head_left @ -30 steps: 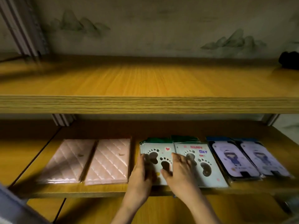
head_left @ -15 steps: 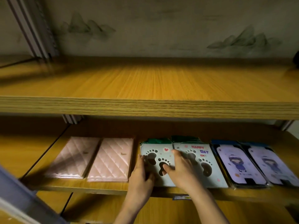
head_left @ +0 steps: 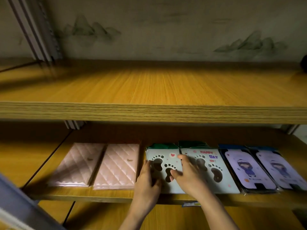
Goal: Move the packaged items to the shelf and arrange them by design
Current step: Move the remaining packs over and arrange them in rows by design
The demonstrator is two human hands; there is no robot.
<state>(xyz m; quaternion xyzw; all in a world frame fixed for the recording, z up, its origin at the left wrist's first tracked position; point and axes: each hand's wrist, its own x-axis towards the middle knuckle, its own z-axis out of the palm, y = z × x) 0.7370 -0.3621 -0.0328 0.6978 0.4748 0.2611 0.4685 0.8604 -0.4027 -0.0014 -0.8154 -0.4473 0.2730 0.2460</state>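
Observation:
On the lower shelf (head_left: 69, 195) packaged items lie flat in a row. Two pink quilted packs (head_left: 79, 163) (head_left: 119, 166) lie at the left. In the middle lie two pale footprint packs (head_left: 163, 156) (head_left: 216, 170) on stacks with green edges. Two purple cartoon-girl packs (head_left: 247, 168) (head_left: 280, 170) lie at the right. My left hand (head_left: 147, 178) rests against the left edge of the left footprint pack, fingers straight. My right hand (head_left: 189, 173) presses flat on that pack near the seam between the two footprint packs.
A broad wooden upper shelf (head_left: 149, 112) juts out just above the row. Metal uprights (head_left: 34, 30) stand at the back left. A grey bar (head_left: 21, 208) crosses the lower left corner. A dark object (head_left: 304, 63) sits at the upper shelf's far right.
The view has shifted slightly to the left. Both hands stay on the left footprint pack, with the left hand's fingers edging a little farther along its side.

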